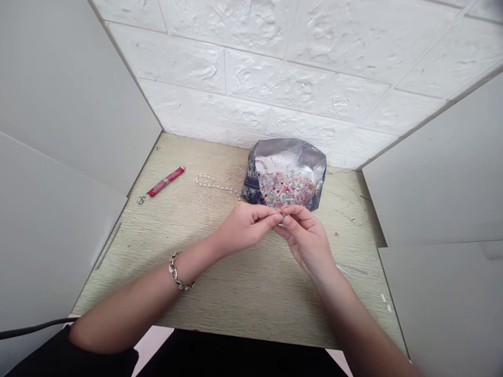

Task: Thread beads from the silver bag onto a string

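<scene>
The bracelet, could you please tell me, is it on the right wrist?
No, the bracelet circles the left wrist.

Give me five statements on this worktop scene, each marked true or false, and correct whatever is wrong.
1. The fingertips of the left hand and right hand come together near the front of the bag. True.
2. The chain bracelet is on the right wrist. False: the chain bracelet is on the left wrist.
3. Small beads in several colours show inside the bag. True.
4. The white bead strand hangs on the wall. False: the white bead strand lies on the worktop, to the left of the bag.
5. The red pen-like item is held in the left hand. False: the red pen-like item lies on the worktop, left of the white bead strand.
</scene>
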The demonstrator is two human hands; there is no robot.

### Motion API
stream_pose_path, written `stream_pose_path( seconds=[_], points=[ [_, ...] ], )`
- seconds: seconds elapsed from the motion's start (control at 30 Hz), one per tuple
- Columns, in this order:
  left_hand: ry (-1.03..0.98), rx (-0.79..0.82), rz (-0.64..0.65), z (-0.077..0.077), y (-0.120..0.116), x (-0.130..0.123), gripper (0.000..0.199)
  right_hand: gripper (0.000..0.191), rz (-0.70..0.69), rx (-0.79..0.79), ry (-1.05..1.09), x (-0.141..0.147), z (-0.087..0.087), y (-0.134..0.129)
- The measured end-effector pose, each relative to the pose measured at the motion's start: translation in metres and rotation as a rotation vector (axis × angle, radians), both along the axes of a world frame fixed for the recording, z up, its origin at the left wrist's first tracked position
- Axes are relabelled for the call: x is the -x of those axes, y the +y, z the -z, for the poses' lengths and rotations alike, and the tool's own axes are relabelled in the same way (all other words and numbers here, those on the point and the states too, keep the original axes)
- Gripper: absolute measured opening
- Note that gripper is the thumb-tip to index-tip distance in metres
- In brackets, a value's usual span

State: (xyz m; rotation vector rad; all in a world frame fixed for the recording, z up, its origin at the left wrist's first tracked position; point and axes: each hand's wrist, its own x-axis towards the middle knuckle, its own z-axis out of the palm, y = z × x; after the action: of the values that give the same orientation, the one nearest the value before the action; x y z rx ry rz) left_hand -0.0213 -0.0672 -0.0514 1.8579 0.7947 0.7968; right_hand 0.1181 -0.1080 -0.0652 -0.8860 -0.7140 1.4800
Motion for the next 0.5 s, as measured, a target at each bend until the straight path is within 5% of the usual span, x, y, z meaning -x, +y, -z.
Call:
stream_pose_path(
  seconds=[0.5],
  points=[
    [-0.077,0.329,0.038,-0.0011,0.0039,-0.0001,0.028,0.01,0.077,-0.146,-0.264,-0.0013,0.0041,0.0003]
  ],
)
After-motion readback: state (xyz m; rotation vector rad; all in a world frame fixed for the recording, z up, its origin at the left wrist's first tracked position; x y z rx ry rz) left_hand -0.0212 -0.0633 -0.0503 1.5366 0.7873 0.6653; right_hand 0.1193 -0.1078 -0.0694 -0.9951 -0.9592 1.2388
